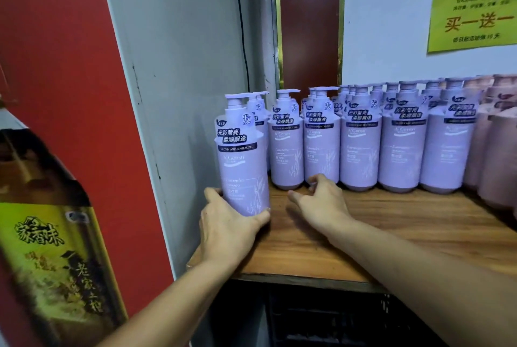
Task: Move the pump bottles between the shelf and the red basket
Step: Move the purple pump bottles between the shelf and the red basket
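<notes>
A lavender pump bottle (242,156) stands upright near the left end of the wooden shelf (391,234), forward of the others. My left hand (228,223) grips its base from the left and below. My right hand (319,198) hovers just above the shelf board, fingers loosely spread, fingertips close to the foot of a lavender bottle (321,139) in the row; I cannot tell whether they touch it. Several more lavender bottles (402,137) fill the row behind. No red basket is in view.
Pink pump bottles (495,137) crowd the shelf's right end. A grey panel (179,95) walls the shelf's left side, with a red wall (70,67) beyond it. A yellow-green promo sign (472,13) hangs above. A dark crate (321,318) sits below the shelf.
</notes>
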The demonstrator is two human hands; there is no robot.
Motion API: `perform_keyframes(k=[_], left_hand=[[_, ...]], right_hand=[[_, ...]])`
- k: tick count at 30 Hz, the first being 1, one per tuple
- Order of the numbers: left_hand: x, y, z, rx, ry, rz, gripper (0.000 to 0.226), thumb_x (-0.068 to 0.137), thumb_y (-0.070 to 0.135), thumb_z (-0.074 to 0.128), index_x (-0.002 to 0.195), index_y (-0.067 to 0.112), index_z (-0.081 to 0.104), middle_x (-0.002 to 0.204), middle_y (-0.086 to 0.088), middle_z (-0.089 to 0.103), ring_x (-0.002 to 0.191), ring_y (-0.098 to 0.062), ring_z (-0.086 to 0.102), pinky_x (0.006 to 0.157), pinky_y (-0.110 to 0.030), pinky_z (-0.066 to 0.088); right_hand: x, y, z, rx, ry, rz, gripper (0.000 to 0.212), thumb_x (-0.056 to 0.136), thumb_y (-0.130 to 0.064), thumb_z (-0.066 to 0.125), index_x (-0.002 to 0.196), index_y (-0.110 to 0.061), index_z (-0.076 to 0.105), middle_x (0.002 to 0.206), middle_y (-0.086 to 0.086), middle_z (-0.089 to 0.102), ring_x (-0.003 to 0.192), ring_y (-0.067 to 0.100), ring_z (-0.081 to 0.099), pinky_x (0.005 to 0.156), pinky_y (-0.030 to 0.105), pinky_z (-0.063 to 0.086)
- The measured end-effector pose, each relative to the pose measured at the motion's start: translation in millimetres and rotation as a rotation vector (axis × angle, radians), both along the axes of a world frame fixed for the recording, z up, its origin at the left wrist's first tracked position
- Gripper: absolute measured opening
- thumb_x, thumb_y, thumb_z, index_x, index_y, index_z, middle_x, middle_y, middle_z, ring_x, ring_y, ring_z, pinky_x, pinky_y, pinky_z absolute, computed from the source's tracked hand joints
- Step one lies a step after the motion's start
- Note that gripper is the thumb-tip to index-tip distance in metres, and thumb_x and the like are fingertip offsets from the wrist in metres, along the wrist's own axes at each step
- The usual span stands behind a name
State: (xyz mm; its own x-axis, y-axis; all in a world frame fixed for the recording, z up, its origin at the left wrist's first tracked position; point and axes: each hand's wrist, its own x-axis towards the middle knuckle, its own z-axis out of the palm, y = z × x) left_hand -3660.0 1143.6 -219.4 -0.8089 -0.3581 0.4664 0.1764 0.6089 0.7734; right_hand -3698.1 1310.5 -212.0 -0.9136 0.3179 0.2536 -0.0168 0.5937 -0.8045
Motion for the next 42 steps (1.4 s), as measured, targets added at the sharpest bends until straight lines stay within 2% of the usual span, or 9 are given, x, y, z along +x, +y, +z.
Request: perform_keyframes(k=[6, 10, 15, 18, 22, 25, 30, 36, 42], left_hand=[[0, -1, -2, 0.052, 0.050, 0.019, 0.081, 0.050, 0.044, 0.091, 0.110, 0.017, 0.043, 0.106, -0.005, 0.065, 0.102, -0.032, 0.062, 0.082, -0.038, 0.047], [-1, -3, -3, 0.080, 0.057, 0.025, 0.082, 0.050, 0.044, 0.092, 0.110, 0.019, 0.043, 0.108, -0.005, 0.065, 0.103, -0.031, 0.062, 0.086, -0.039, 0.048], [0, -4, -4, 0.082, 0.055, 0.017, 0.082, 0.052, 0.044, 0.091, 0.114, 0.018, 0.044, 0.112, -0.005, 0.063, 0.106, -0.030, 0.060, 0.088, -0.038, 0.045], [2, -3, -3, 0.089, 0.060, 0.010, 0.081, 0.052, 0.043, 0.091, 0.113, 0.019, 0.044, 0.112, -0.004, 0.063, 0.106, -0.029, 0.060, 0.091, -0.041, 0.047], [-1, -4, -4, 0.088, 0.069, 0.000, 0.082, 0.051, 0.043, 0.091, 0.114, 0.021, 0.043, 0.112, -0.003, 0.062, 0.106, -0.028, 0.059, 0.089, -0.038, 0.046], [-4, -4, -8, 0.068, 0.087, -0.003, 0.084, 0.054, 0.046, 0.089, 0.121, 0.019, 0.048, 0.115, -0.003, 0.059, 0.110, -0.027, 0.055, 0.087, -0.033, 0.039], [-10, -6, -11, 0.038, 0.102, 0.020, 0.075, 0.053, 0.047, 0.089, 0.113, 0.016, 0.055, 0.110, -0.005, 0.060, 0.105, -0.029, 0.056, 0.077, -0.030, 0.031], [-10, -6, -11, 0.027, 0.107, 0.042, 0.077, 0.052, 0.045, 0.091, 0.113, 0.015, 0.055, 0.109, -0.008, 0.062, 0.104, -0.032, 0.058, 0.076, -0.031, 0.034], [-8, -5, -8, 0.006, 0.080, 0.053, 0.079, 0.053, 0.045, 0.091, 0.115, 0.012, 0.055, 0.113, -0.013, 0.062, 0.106, -0.036, 0.058, 0.087, -0.040, 0.044]], right_hand=[[-44, -34, 13, -0.206, 0.010, -0.070, 0.062, 0.086, -0.033, 0.078, 0.137, -0.007, 0.053, 0.141, 0.018, 0.058, 0.131, 0.035, 0.054, 0.110, 0.038, 0.043], [-59, -47, 7, -0.187, -0.004, -0.162, 0.061, 0.087, -0.029, 0.073, 0.139, -0.009, 0.049, 0.142, 0.019, 0.047, 0.133, 0.039, 0.049, 0.110, 0.040, 0.039], [-66, -43, 3, -0.209, -0.016, -0.185, 0.069, 0.082, -0.036, 0.080, 0.137, -0.010, 0.048, 0.139, 0.020, 0.049, 0.129, 0.041, 0.053, 0.107, 0.040, 0.042], [-71, -54, 7, -0.171, -0.018, -0.180, 0.084, 0.083, -0.042, 0.080, 0.148, -0.011, 0.038, 0.141, 0.021, 0.052, 0.131, 0.040, 0.054, 0.106, 0.042, 0.042], [-84, -67, 15, -0.249, -0.033, -0.170, 0.094, 0.086, -0.036, 0.077, 0.156, -0.008, 0.021, 0.151, 0.020, 0.042, 0.137, 0.039, 0.048, 0.108, 0.043, 0.038], [-90, -62, 14, -0.189, -0.013, -0.181, 0.084, 0.082, -0.043, 0.081, 0.144, -0.011, 0.035, 0.144, 0.022, 0.050, 0.133, 0.040, 0.052, 0.104, 0.043, 0.042], [-83, -51, 8, -0.036, 0.053, -0.198, 0.071, 0.076, -0.048, 0.084, 0.127, -0.009, 0.053, 0.131, 0.020, 0.063, 0.125, 0.041, 0.058, 0.098, 0.043, 0.049], [-40, -30, 14, 0.106, 0.048, -0.080, 0.082, 0.063, -0.060, 0.089, 0.123, -0.012, 0.061, 0.124, 0.014, 0.070, 0.119, 0.034, 0.064, 0.097, 0.038, 0.052], [37, 16, 17, 0.248, 0.022, -0.066, 0.098, 0.049, -0.074, 0.086, 0.124, -0.018, 0.057, 0.124, 0.008, 0.070, 0.116, 0.032, 0.064, 0.092, 0.037, 0.051]])
